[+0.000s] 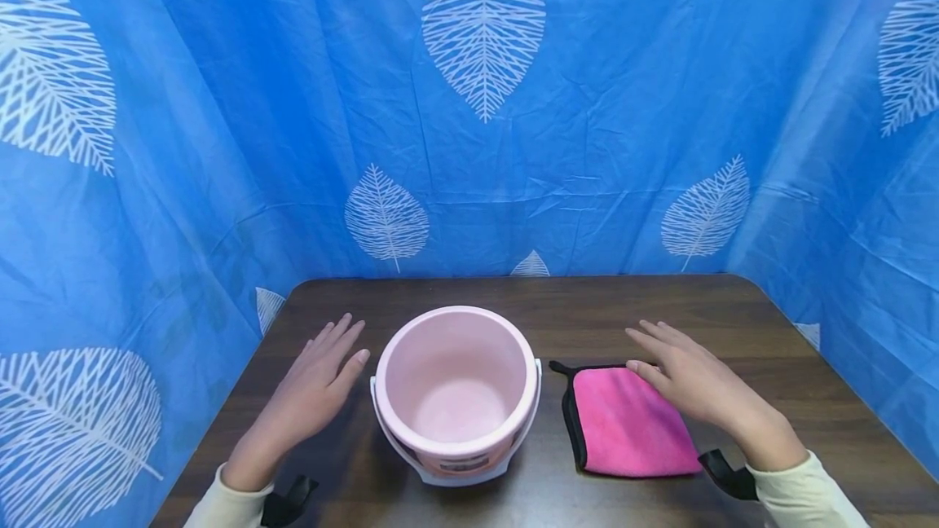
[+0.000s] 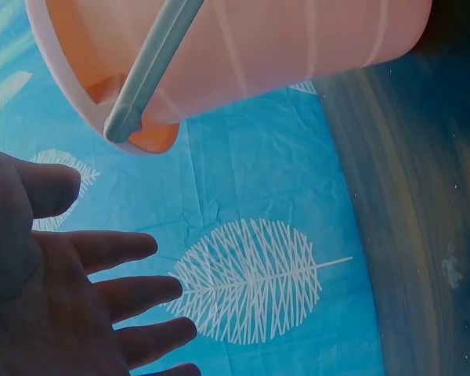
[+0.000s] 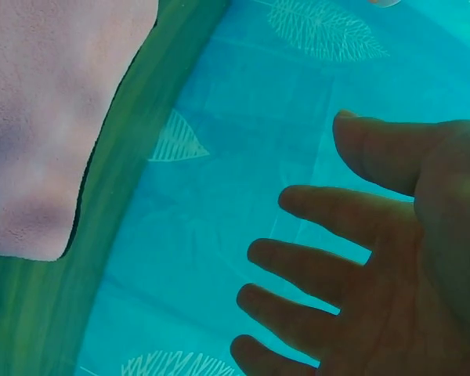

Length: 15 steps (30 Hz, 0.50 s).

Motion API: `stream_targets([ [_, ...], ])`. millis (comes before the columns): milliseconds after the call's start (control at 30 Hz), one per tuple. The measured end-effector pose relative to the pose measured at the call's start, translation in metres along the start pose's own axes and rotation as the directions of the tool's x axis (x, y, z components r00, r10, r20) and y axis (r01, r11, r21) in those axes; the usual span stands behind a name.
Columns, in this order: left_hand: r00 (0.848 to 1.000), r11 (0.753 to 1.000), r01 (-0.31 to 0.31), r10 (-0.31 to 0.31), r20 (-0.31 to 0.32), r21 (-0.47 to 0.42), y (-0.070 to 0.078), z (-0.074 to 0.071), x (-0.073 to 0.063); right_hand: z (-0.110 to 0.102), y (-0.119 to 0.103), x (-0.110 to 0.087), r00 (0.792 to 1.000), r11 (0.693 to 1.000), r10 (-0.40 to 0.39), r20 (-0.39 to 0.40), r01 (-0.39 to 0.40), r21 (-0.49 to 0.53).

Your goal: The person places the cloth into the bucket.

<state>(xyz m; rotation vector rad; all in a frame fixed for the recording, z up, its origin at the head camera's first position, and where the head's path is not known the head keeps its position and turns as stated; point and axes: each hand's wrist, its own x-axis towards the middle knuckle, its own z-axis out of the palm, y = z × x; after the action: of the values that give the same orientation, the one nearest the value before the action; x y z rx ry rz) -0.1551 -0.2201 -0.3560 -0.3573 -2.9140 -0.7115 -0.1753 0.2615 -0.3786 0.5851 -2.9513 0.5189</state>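
Left hand (image 1: 311, 385) just beside a round pale pink plastic bucket (image 1: 456, 358) with a white handle (image 2: 160, 66), right hand (image 1: 697, 381) by a squarish hot-pink fuzzy cloth (image 1: 634, 426) with black trim (image 1: 575, 430), the 2 well apart, fingers (image 2: 145, 294) stretched out loose. Bucket's upright on a dark brown wood-look table (image 1: 587, 308), cloth flat to its right, blue leaf-print curtain (image 1: 623, 104) behind
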Motion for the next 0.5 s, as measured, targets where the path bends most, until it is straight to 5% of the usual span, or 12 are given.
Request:
stream_targets([
  [500, 1.0, 0.997, -0.007, 0.007, 0.002, -0.072, 0.0078, 0.0063, 0.0009, 0.0049, 0.0081, -0.0049, 1.0, 1.0, 0.007, 0.02, -0.007, 0.01],
])
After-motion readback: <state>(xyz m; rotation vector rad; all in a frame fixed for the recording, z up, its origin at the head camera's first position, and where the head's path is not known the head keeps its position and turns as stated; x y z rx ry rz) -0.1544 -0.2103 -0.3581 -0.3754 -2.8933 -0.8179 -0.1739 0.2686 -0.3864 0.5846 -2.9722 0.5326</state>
